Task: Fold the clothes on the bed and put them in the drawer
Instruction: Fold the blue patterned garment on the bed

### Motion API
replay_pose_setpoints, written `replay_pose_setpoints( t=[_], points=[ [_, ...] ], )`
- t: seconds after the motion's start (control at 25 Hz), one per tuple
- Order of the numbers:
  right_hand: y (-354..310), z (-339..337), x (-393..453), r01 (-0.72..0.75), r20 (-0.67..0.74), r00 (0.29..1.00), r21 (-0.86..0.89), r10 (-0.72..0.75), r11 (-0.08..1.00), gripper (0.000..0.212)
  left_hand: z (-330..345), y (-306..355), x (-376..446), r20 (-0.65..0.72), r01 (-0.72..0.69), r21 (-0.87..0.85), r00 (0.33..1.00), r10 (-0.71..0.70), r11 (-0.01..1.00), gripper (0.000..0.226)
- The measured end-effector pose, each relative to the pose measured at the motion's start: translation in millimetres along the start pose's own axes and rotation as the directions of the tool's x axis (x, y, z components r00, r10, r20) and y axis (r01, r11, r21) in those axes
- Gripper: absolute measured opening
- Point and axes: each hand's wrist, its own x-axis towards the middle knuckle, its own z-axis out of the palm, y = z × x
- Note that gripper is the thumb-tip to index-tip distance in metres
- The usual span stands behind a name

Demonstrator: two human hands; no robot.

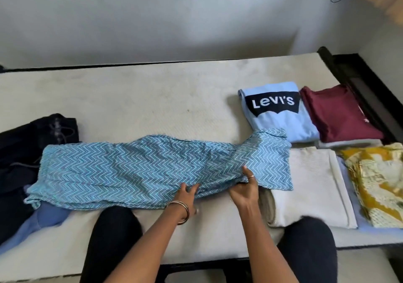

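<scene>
Bed (pixel 135 91): carries all clothes; drawer not in view.
Zigzag garment (pixel 130 171): one, flat, long axis left-right, lying beyond and to both sides of hands; right end overlaps cream fold.
Dark heap (pixel 24 152), blue piece (pixel 39 219): unfolded, far left.
Folded stacks: four, right; Levi's shirt (pixel 281 119), maroon (pixel 340 115), cream (pixel 314 186), yellow print (pixel 379 184).
Left hand (pixel 187 195): fingers curled, pinching near hem at mid-length.
Right hand (pixel 246 186): fingers tucked under the hem just beside, thumb on top. Hands equally near.

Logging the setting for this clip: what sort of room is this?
Most likely a bedroom at home: a bare mattress on a dark bed frame against a plain wall, with folded clothes such as a Levi's T-shirt stacked on it.
</scene>
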Motion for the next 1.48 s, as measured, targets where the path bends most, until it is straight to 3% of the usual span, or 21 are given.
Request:
replay_pose_setpoints(
  t=[0.08,0.2,0.28,0.36,0.44,0.52,0.56,0.64,0.72,0.8,0.88,0.92,1.0,1.12,1.24,1.32,1.4,1.48],
  points=[
    [-12,9,-4,0.101,0.073,0.992,0.021,-0.102,0.995,0.078,-3,-1,-1,0.042,-0.003,-0.025,0.999,0.004,1.0,0.093],
    [-40,18,-15,0.234,0.112,0.967,-0.031,-0.229,0.972,0.048,-5,-2,1,0.061,-0.002,-0.032,0.998,0.004,0.999,0.095],
    [-74,21,-19,0.355,0.13,0.929,-0.045,-0.347,0.934,0.041,-5,-3,2,0.075,0.01,-0.039,0.997,-0.007,0.999,0.096],
    [-111,22,-24,0.551,0.125,0.833,-0.1,-0.539,0.828,0.057,-5,-4,2,0.096,0.022,-0.03,0.995,-0.019,0.999,0.097],
    [-137,22,-38,0.727,0.095,0.673,-0.269,-0.734,0.632,0.062,-5,-2,1,0.102,0.022,-0.013,0.995,-0.021,1.0,0.098],
    [-146,6,-39,0.733,0.026,0.56,-0.481,-0.828,0.48,0.048,-3,4,-2,0.072,-0.002,0.08,0.997,-0.004,0.997,0.094],
    [-146,-3,-38,0.66,-0.036,0.551,-0.593,-0.834,0.462,0.04,0,7,-5,0.043,0.008,0.156,0.999,-0.015,0.988,0.09],
    [-142,-32,-27,0.367,-0.25,0.604,-0.755,-0.756,0.543,0.034,9,12,-12,-0.064,0.057,0.341,0.997,-0.038,0.938,0.079],
    [-139,-58,-19,0.166,-0.417,0.676,-0.718,-0.608,0.676,0.054,22,15,-19,-0.207,0.084,0.444,0.978,0.011,0.892,0.069],
    [-140,-63,-19,0.121,-0.455,0.79,-0.542,-0.411,0.832,0.037,29,18,-19,-0.319,0.068,0.473,0.943,0.099,0.879,0.059],
    [-145,-58,-26,0.075,-0.451,0.841,-0.45,-0.299,0.89,0.011,27,27,-17,-0.278,0.023,0.461,0.953,0.12,0.887,0.057],
    [-149,-52,-29,0.095,-0.441,0.844,-0.438,-0.306,0.894,0.013,23,34,-15,-0.235,-0.012,0.441,0.964,0.128,0.898,0.062],
    [-159,-27,-36,0.235,-0.371,0.823,-0.466,-0.43,0.853,0.021,13,57,-14,-0.159,-0.149,0.37,0.962,0.221,0.917,0.076],
    [-163,18,-48,0.397,-0.148,0.787,-0.622,-0.599,0.675,0.01,-2,114,-4,-0.18,-0.387,0.162,0.893,0.413,0.908,0.095],
    [-147,61,-61,0.482,0.262,0.852,-0.731,-0.453,0.483,0.014,-34,185,7,-0.401,-0.46,-0.124,0.834,0.379,0.879,0.084],
    [-142,69,-62,0.499,0.39,0.866,-0.717,-0.313,0.487,0.017,-66,217,13,-0.509,-0.426,-0.306,0.829,0.231,0.852,0.061],
    [-148,48,-46,0.489,0.249,0.848,-0.709,-0.468,0.509,0.009,-91,223,26,-0.482,-0.331,-0.552,0.876,0.032,0.765,0.043],
    [-147,15,-28,0.395,-0.025,0.807,-0.719,-0.59,0.571,0.012,-103,210,37,-0.331,-0.242,-0.811,0.941,-0.076,0.532,0.036]
  ],
)
